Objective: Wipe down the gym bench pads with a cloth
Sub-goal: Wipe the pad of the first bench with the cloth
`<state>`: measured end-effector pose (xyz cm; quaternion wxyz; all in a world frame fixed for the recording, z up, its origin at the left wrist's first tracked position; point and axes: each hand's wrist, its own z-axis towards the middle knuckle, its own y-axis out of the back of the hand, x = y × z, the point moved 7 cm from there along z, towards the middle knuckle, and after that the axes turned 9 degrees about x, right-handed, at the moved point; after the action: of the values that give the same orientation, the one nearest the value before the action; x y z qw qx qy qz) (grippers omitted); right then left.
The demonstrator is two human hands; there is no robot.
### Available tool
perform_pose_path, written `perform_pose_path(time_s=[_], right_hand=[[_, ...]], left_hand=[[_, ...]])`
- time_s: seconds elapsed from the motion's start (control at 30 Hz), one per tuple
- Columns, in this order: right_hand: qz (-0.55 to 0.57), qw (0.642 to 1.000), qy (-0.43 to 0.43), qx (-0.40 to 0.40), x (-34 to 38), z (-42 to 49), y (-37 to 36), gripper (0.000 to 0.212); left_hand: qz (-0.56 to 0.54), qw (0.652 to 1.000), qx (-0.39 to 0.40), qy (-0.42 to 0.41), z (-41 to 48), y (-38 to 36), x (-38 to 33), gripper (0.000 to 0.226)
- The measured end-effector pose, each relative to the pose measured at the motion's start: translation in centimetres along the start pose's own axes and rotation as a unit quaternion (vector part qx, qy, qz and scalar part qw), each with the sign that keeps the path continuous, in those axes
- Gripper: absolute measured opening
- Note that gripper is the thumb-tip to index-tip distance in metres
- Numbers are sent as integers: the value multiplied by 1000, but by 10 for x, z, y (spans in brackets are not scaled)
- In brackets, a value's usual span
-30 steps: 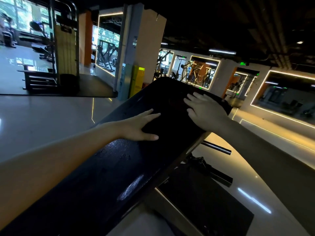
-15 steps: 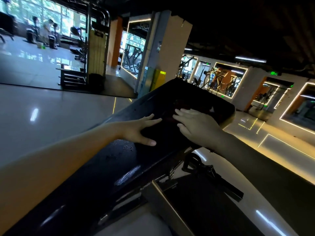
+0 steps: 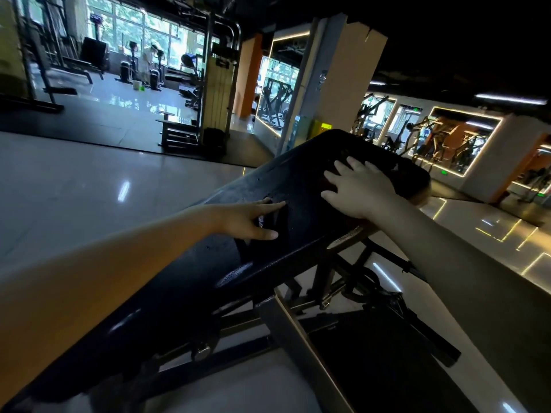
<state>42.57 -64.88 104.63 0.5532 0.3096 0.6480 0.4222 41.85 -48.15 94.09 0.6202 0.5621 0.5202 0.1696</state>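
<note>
A black inclined bench pad rises from the lower left to the upper middle, with water droplets on its surface. My left hand rests flat on the pad's middle, fingers straight and pointing right. My right hand presses down near the pad's top end with fingers spread. A dark reddish cloth shows under and beyond that hand, hard to tell apart from the pad in the dim light.
The bench's metal frame and floor bar stand below the pad on a glossy tiled floor. A pillar rises behind the bench. A weight machine and other gym equipment stand far left.
My right hand slid down the pad toward my left hand, then back up toward the top end. My left hand stayed in place. The view swung, showing more of the frame.
</note>
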Motion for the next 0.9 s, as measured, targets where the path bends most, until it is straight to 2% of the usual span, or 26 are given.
perform_pose_path(time_s=[0.27, 0.57, 0.9], right_hand=[[25, 999, -9, -20, 5, 5, 2, 52], [30, 999, -14, -11, 21, 3, -3, 52], [46, 998, -29, -18, 60, -8, -16, 51]], left_hand=[[-6, 1000, 0, -7, 2, 0, 3, 79], [19, 997, 12, -70, 10, 4, 14, 84], [39, 987, 55, -144, 16, 7, 41, 109]])
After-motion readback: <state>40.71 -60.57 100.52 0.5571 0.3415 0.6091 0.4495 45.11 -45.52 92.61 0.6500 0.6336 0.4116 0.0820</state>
